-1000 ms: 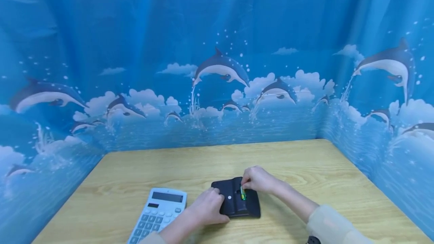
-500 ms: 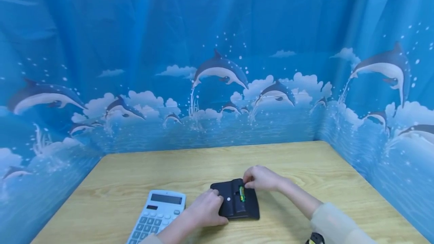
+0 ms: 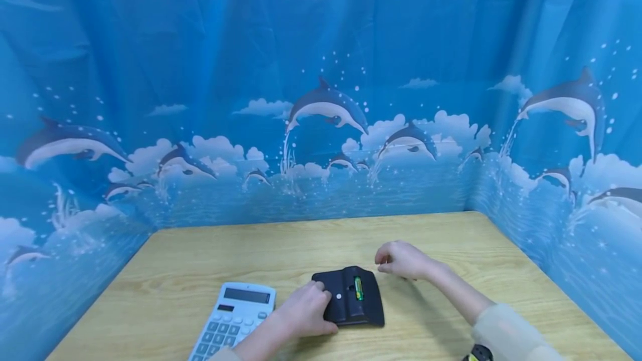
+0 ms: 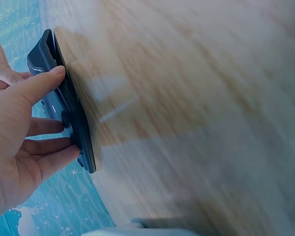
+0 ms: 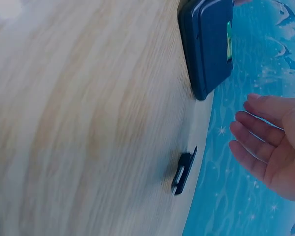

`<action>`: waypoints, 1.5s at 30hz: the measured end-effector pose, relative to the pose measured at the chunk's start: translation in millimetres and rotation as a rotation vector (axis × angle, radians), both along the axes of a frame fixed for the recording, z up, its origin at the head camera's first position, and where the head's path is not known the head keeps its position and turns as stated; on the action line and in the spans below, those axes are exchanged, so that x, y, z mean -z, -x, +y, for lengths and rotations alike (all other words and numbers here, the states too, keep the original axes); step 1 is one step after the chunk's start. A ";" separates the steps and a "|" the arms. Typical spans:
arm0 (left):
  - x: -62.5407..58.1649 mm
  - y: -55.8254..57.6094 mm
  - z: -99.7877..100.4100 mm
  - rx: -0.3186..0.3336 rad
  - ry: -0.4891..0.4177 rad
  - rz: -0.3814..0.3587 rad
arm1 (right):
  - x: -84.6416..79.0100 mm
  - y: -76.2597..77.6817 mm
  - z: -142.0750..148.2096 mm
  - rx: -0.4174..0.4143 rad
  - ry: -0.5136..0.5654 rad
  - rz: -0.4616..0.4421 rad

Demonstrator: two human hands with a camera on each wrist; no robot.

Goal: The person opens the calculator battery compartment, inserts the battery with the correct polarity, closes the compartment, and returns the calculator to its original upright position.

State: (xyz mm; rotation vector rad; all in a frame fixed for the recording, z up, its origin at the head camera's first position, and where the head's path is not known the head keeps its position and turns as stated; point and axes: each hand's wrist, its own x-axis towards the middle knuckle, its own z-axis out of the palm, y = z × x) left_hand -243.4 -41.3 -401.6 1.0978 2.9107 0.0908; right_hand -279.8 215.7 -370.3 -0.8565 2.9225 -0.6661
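Observation:
A black device (image 3: pixel 368 308), its kind not plain, lies on the table with its battery compartment uncovered. Inside the slot sits a green battery (image 3: pixel 358 288). My left hand (image 3: pixel 306 308) grips the device at its left side; the left wrist view shows thumb and fingers of that hand (image 4: pixel 19 128) along opposite edges. Just right of the device, my right hand (image 3: pixel 403 261) hovers apart from it. In the right wrist view, this hand (image 5: pixel 275 137) has loosely bent fingers and holds nothing. Below it on the table rests a small black piece (image 5: pixel 183 172), possibly the battery cover.
To the left of my left hand lies a light blue calculator (image 3: pixel 233 316), partly covered by my forearm. The wooden table (image 3: pixel 225 249) reaches back to a blue dolphin-print curtain (image 3: pixel 241 99), which also borders both sides.
My right hand has let go of the battery, which now sits in the device's slot, and has moved right, away from it. My left hand keeps its hold on the device.

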 end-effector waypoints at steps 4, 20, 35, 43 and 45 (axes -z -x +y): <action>0.0 -0.1 -0.4 0.002 0.001 0.008 | -0.4 -0.3 8.3 -0.008 -0.002 0.000; -1.3 -3.6 -1.0 0.011 0.006 0.029 | 6.7 0.8 38.4 0.003 -0.133 -0.023; 0.0 -3.1 -0.6 0.016 0.015 0.036 | 16.6 -3.0 42.5 0.056 -0.329 -0.037; -1.3 -3.2 -1.1 0.018 0.010 0.023 | 14.7 -3.9 38.8 0.037 -0.375 -0.033; -2.2 -2.8 -1.2 0.013 0.008 0.014 | 14.3 -3.0 38.0 0.047 -0.383 -0.045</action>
